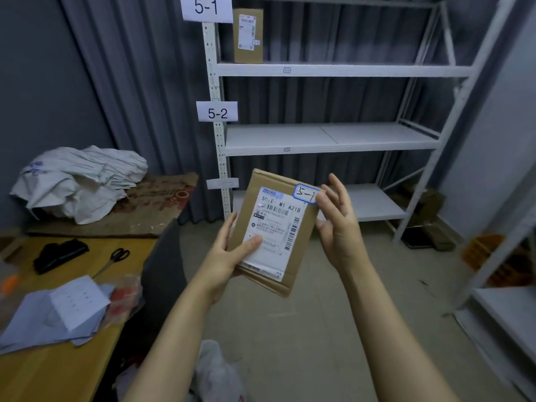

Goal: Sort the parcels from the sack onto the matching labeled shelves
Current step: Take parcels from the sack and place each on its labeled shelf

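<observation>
A flat brown cardboard parcel with a white shipping label and a blue-edged sticker reading 5-1 is held up in front of the white shelf rack. My left hand grips its lower left edge, thumb across the label. My right hand touches the upper right corner by the sticker, fingers spread and relaxed. Paper signs 5-1 and 5-2 hang on the rack's left post. Another brown parcel stands upright on the 5-1 shelf. A white plastic sack lies on the floor below my arms.
A yellow wooden table at the left carries scissors, a black tool and loose papers. Crumpled white woven sacks lie behind it. A second white rack stands at the right edge. Grey curtains back the shelves.
</observation>
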